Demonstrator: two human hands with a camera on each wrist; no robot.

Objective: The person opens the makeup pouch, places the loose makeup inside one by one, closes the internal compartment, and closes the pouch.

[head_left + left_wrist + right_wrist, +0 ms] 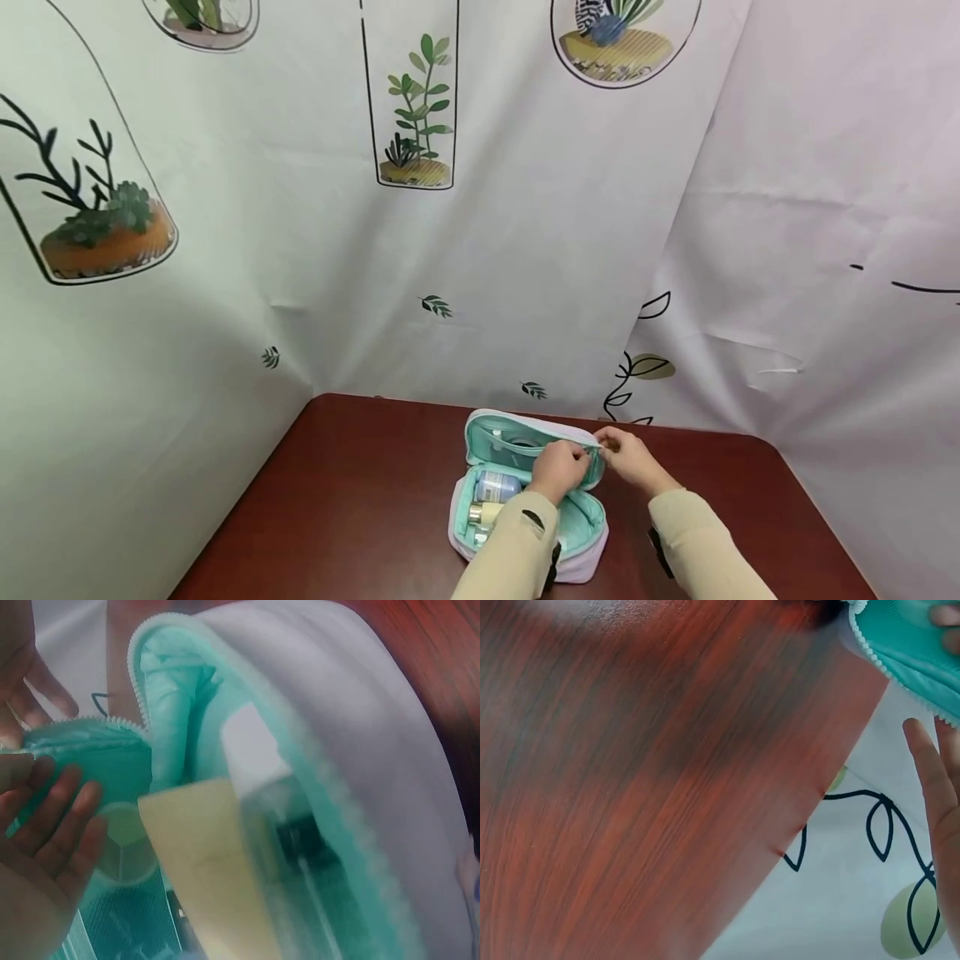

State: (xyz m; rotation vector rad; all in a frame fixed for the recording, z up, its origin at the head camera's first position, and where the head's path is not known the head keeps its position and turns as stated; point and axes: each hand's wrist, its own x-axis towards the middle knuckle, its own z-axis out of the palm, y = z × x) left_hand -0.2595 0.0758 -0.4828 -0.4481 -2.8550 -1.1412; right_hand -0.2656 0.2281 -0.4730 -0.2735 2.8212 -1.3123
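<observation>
A lilac toiletry bag point(587, 567) with mint lining lies unzipped on the table, its lid point(480, 442) raised at the back. My left hand point(558, 468) reaches over the bag, thumb and index finger pinching the lid's inner edge near its right end; its other fingers are loosely bent. At the lid's right corner, my right hand point(628, 457) grips the rim. Inside the bag are a blue bottle point(497, 486), a pale yellow bottle point(487, 513) with a gold cap and a clear bottle point(259, 761) with a white top. A round item point(126, 844) shows behind the lid's mesh pocket.
The dark red wooden table point(352, 500) extends on both sides of the bag. Right behind its far edge hangs a white cloth point(337, 250) printed with plants. My left forearm point(510, 550) covers part of the bag's front.
</observation>
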